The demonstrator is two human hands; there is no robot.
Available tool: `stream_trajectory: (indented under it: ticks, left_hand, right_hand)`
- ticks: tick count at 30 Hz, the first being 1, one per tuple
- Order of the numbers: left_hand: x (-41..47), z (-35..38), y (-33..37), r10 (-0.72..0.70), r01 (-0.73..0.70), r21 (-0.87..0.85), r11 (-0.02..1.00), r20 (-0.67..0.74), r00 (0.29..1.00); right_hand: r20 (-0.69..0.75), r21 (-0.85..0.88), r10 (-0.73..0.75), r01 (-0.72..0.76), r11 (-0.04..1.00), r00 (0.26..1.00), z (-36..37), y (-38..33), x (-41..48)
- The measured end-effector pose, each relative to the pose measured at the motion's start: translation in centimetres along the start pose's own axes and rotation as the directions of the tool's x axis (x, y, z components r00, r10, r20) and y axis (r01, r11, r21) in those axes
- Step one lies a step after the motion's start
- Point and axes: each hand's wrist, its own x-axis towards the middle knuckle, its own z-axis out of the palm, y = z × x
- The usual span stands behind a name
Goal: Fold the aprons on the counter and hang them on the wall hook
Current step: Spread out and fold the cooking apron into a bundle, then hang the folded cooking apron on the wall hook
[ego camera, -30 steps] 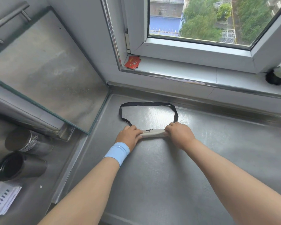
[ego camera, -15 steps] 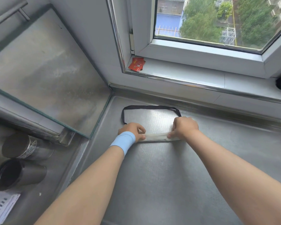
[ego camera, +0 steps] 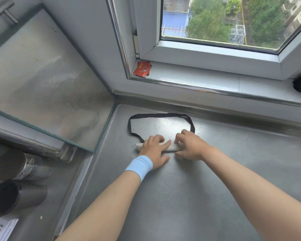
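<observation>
Steel counter [ego camera: 181,197] in a corner under a window [ego camera: 215,23], with a glass panel [ego camera: 42,75] to the left. Red packets [ego camera: 142,69] sit on the sill [ego camera: 207,82], and two dark cups [ego camera: 16,197] lie on their sides at near left.

Apron [ego camera: 173,148] is on the counter towards the far left corner, folded or rolled down to a narrow pale strip running left-right. Its black strap [ego camera: 156,115] lies as a flat open loop on the far side of the strip, both ends running in under the hands.

Left hand [ego camera: 154,150], with a blue wristband [ego camera: 139,166], lies palm-down across the left half of the strip. Fingers are mostly straight, index pointing right along it: pressing, not grasping.

Right hand [ego camera: 191,146] covers the right end. Fingers are bent over the strip with tips down on its far edge and thumb at the near edge, so it looks like a clasp on the apron. Both forearms reach straight in from the near side, wrists low.

Step looks like tightening and flattening the last fold; no hook in view, so hanging comes later.

To do it well:
- press evenly along the whole length so the strip doesn't spring open
- keep both ends square, edges lined up
- leave the strap loop free and untwisted, since it's probably what goes over the hook
- lift by strap plus bundle, not the bundle alone
</observation>
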Motion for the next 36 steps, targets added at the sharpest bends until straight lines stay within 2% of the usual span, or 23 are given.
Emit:
stream_trajectory:
  ticks: [2, 5, 8, 14, 17, 19, 22, 25, 27, 28, 29, 30, 31, 33, 34, 36]
  left_hand:
    - [0.4, 0.0, -0.1, -0.012, 0.012, -0.026, 1.0, 0.012, 1.0]
    - [0.8, -0.7, -0.3, 0.001, 0.0, -0.033, 0.999, 0.034, 0.999]
    - [1.2, -2.1, -0.1, 0.014, -0.017, 0.036, 0.999, 0.06, 0.998]
    - [-0.5, -6.8, 1.5, -0.062, 0.094, -0.149, 0.984, 0.202, 0.977]
    - [-2.3, -9.6, 2.8, -0.061, 0.146, -0.291, 0.946, 0.283, 0.957]
    - [-4.0, -11.5, 4.1, -0.037, 0.145, -0.384, 0.912, 0.274, 0.961]
    - [-6.9, -13.5, 6.1, -0.023, 0.129, -0.504, 0.854, 0.212, 0.977]
    - [-9.5, -14.8, 8.0, -0.043, 0.143, -0.476, 0.868, 0.214, 0.976]
    - [-11.3, -15.9, 9.3, -0.067, 0.148, -0.478, 0.866, 0.182, 0.981]
    - [-12.2, -16.6, 9.9, -0.087, 0.153, -0.492, 0.857, 0.156, 0.984]
    - [-13.1, -17.4, 10.4, -0.106, 0.161, -0.524, 0.837, 0.132, 0.986]
    - [-13.7, -18.1, 10.8, -0.121, 0.167, -0.565, 0.808, 0.118, 0.986]
    - [-14.4, -18.8, 11.1, -0.125, 0.168, -0.612, 0.773, 0.112, 0.986]
    - [-15.9, -19.9, 11.7, -0.105, 0.15, -0.718, 0.68, 0.107, 0.989]
    - [-16.4, -20.4, 12.0, -0.087, 0.139, -0.769, 0.623, 0.108, 0.99]
    - [-17.4, -21.1, 12.6, -0.051, 0.113, -0.833, 0.542, 0.102, 0.994]
  right_hand:
    - [-0.074, -0.17, -0.105, 0.091, 0.981, 0.992, 0.4, -0.1, 0.0]
    - [-0.133, -0.478, -0.314, 0.217, 0.851, 0.94, 0.7, -0.5, 0.0]
    - [-0.122, -0.585, -0.336, 0.206, 0.785, 0.934, 0.6, -1.0, -0.5]
    - [-0.131, -0.366, -0.173, 0.114, 0.923, 0.976, -3.5, -3.5, -3.8]
    - [-0.046, -0.227, -0.077, 0.065, 0.972, 0.996, -6.9, -4.8, -5.9]
    - [0.033, -0.174, -0.024, 0.029, 0.984, 0.999, -9.6, -6.1, -7.9]
    - [0.066, -0.167, -0.045, 0.055, 0.984, 0.997, -13.1, -7.9, -11.4]
    - [0.112, -0.107, -0.059, 0.071, 0.992, 0.992, -15.0, -8.8, -14.5]
    - [0.027, -0.105, -0.086, 0.089, 0.991, 0.996, -15.1, -9.1, -16.2]
    - [-0.106, -0.157, -0.133, 0.115, 0.981, 0.985, -14.9, -9.1, -16.6]
    - [-0.274, -0.237, -0.212, 0.147, 0.96, 0.938, -14.6, -9.1, -17.1]
    - [-0.405, -0.326, -0.315, 0.186, 0.927, 0.858, -14.3, -9.1, -17.3]
    - [-0.477, -0.413, -0.413, 0.217, 0.885, 0.776, -14.0, -9.2, -17.6]
    - [-0.495, -0.601, -0.569, 0.214, 0.77, 0.657, -13.6, -10.0, -18.8]
    - [-0.482, -0.668, -0.601, 0.175, 0.723, 0.638, -13.4, -10.6, -19.3]
    - [-0.509, -0.702, -0.57, 0.071, 0.708, 0.645, -13.3, -12.1, -20.4]
